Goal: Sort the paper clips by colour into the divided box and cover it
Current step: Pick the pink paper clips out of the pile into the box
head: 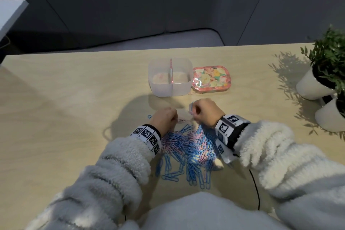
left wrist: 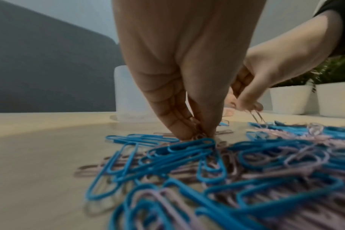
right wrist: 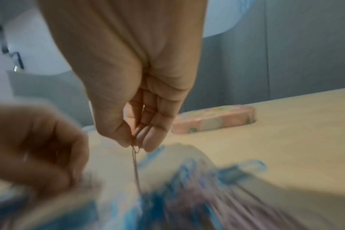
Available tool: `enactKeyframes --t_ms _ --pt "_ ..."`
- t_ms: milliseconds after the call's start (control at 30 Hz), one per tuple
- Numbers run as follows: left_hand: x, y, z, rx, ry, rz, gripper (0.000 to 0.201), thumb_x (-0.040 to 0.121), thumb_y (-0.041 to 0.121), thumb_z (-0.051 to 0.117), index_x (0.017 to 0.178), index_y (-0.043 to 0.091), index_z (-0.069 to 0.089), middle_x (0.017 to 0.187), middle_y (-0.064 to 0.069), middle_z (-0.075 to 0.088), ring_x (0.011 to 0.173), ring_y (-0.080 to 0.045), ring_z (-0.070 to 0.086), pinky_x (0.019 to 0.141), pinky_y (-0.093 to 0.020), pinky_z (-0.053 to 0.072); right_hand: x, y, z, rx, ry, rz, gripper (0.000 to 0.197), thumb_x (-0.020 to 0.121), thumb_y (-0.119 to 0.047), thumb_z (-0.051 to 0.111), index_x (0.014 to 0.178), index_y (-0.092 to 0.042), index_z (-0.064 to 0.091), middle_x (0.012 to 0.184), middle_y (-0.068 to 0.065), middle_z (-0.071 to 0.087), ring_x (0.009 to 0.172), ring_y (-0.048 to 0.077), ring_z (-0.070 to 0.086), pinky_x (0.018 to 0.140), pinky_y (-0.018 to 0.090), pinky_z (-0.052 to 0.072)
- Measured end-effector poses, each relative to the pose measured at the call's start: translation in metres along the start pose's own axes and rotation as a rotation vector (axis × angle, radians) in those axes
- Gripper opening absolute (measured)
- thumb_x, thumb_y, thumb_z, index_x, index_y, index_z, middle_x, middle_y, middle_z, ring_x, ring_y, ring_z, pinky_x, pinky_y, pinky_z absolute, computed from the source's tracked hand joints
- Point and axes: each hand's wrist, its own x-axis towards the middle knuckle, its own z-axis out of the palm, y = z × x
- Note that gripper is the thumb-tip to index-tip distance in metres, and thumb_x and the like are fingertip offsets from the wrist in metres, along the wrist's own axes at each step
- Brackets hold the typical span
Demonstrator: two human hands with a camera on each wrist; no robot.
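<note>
Both hands worked the paper clip pile (head: 188,147): the right hand (right wrist: 128,93) pinched a pink clip (right wrist: 135,168) hanging lengthwise downward; the left hand (left wrist: 179,77) pinched pink clips (left wrist: 199,136) off the worktop (head: 74,117).

Two white pots (head: 313,87) of green plants (head: 330,52) stand at the right end of the wooden table (head: 65,99); a dark sofa (head: 130,15) sits beyond its far edge.

On the table (head: 74,99), the divided box (head: 170,77) is set behind the heap of paper clips (head: 188,147), with its lid (head: 211,79) just beside it on the right. 2 potted plants (head: 324,73) are placed at the right edge.
</note>
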Motion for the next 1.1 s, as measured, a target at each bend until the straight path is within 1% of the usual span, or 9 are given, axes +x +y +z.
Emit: enactKeyframes --t_ms 100,333,467,567,667,767,833,1000,1100 --pt "-0.005 -0.009 0.001 -0.064 0.001 -0.014 0.015 0.085 0.011 0.054 0.095 0.0 0.06 0.102 -0.019 0.063 0.096 -0.033 0.057 0.081 -0.039 0.041 0.014 -0.021 -0.033 0.236 0.108 -0.02 0.003 0.074 -0.001 0.066 0.073 -0.004 0.066 0.072 0.008 0.064 0.067 0.021 0.059 0.074 0.037 0.054" --pt "-0.009 -0.008 0.0 -0.075 0.0 -0.041 0.018 0.086 0.004 0.049 0.101 0.002 0.057 0.108 -0.018 0.062 0.1 -0.032 0.057 0.081 -0.038 0.042 0.079 -0.076 -0.061 0.401 0.295 -0.079 0.008 0.073 0.002 0.067 0.081 0.001 0.069 0.057 -0.006 0.054 0.061 0.021 0.059 0.068 0.039 0.057" --pt "-0.013 -0.006 -0.005 -0.078 0.02 -0.029 0.017 0.087 0.003 0.049 0.101 0.002 0.057 0.107 -0.017 0.061 0.099 -0.031 0.056 0.079 -0.032 0.039 0.093 -0.082 -0.052 0.431 0.217 -0.027 0.01 0.08 0.001 0.064 0.087 0.005 0.069 0.06 0.0 0.058 0.037 0.001 0.055 0.054 0.026 0.055" --pt "-0.013 -0.005 -0.02 -0.164 0.113 -0.007 0.009 0.088 0.005 0.052 0.095 0.002 0.057 0.1 -0.015 0.063 0.087 -0.025 0.055 0.068 -0.018 0.032 0.086 -0.074 -0.06 0.521 0.268 -0.026 0.013 0.085 0.002 0.056 0.088 0.005 0.068 0.069 0.007 0.062 0.047 0.01 0.058 0.055 0.025 0.056" --pt "-0.007 0.0 -0.05 -0.239 0.232 -0.009 0.009 0.09 0.008 0.051 0.093 0.003 0.058 0.094 -0.01 0.062 0.081 -0.015 0.049 0.069 -0.016 0.032 0.071 -0.046 -0.068 0.675 0.408 0.003 0.017 0.086 0.002 0.052 0.079 -0.003 0.066 0.064 0.007 0.062 0.041 0.004 0.055 0.048 0.021 0.053" --pt "0.009 -0.006 -0.077 -0.233 0.465 -0.031 0.009 0.087 0.007 0.053 0.087 0.006 0.061 0.09 -0.01 0.064 0.081 -0.022 0.056 0.073 -0.028 0.042 0.055 -0.003 -0.057 0.6 0.52 0.111 0.019 0.084 -0.005 0.054 0.07 -0.01 0.067 0.067 0.013 0.065 0.053 0.012 0.061 0.063 0.033 0.056" --pt "0.021 -0.015 -0.088 -0.218 0.604 -0.056 0.009 0.084 0.008 0.054 0.084 0.005 0.063 0.087 -0.013 0.065 0.081 -0.026 0.057 0.073 -0.029 0.039 0.046 0.022 -0.043 0.484 0.449 0.182 0.018 0.083 -0.007 0.055 0.069 -0.008 0.067 0.076 0.019 0.069 0.07 0.027 0.066 0.074 0.046 0.056" --pt "0.043 -0.027 -0.097 -0.033 0.374 -0.123 0.026 0.09 0.015 0.044 0.086 0.002 0.066 0.091 -0.019 0.068 0.088 -0.033 0.057 0.078 -0.041 0.047 0.031 0.034 -0.012 0.125 0.174 0.153 0.023 0.085 -0.018 0.05 0.097 -0.012 0.068 0.105 0.013 0.07 0.096 0.031 0.064 0.086 0.044 0.052" --pt "0.039 -0.03 -0.089 0.079 0.409 -0.017 0.04 0.09 0.025 0.032 0.079 0.002 0.063 0.08 -0.018 0.068 0.077 -0.032 0.056 0.074 -0.043 0.045 0.036 0.025 -0.005 -0.01 0.14 0.084 0.031 0.087 -0.019 0.044 0.111 -0.015 0.063 0.113 0.014 0.067 0.103 0.034 0.062 0.086 0.044 0.052"
